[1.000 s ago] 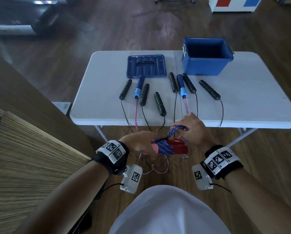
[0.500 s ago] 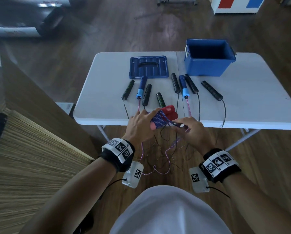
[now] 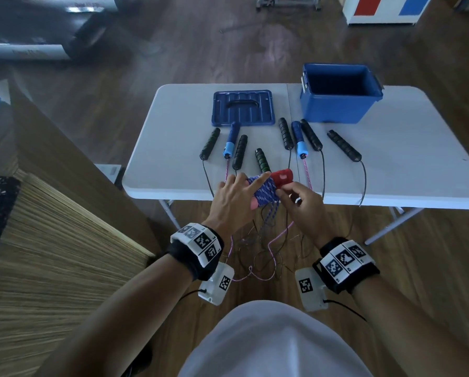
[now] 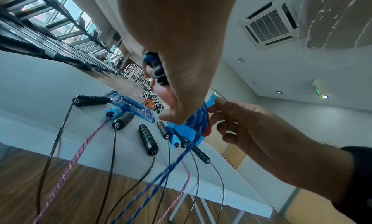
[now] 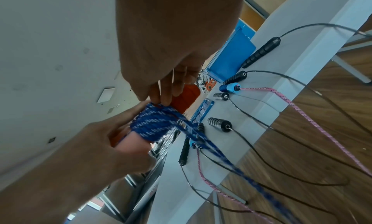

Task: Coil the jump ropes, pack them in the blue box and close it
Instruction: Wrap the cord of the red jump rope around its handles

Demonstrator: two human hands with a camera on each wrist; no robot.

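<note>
Both hands are lifting the bundle up to the table edge, left hand (image 3: 234,204) gripping the red handles (image 3: 281,179) while right hand (image 3: 302,210) is pinching the floppy, light blue rope (image 3: 266,193), so I'd be holding the stiff handles.

bare forearms | black wristbands (image 3: 196,251) with white coded tags | white wrist cameras (image 3: 217,284), black cables | white top (image 3: 274,341)

White table (image 3: 404,164): blue box (image 3: 339,108), lid (image 3: 242,108), rope handles (image 3: 343,145).
</note>
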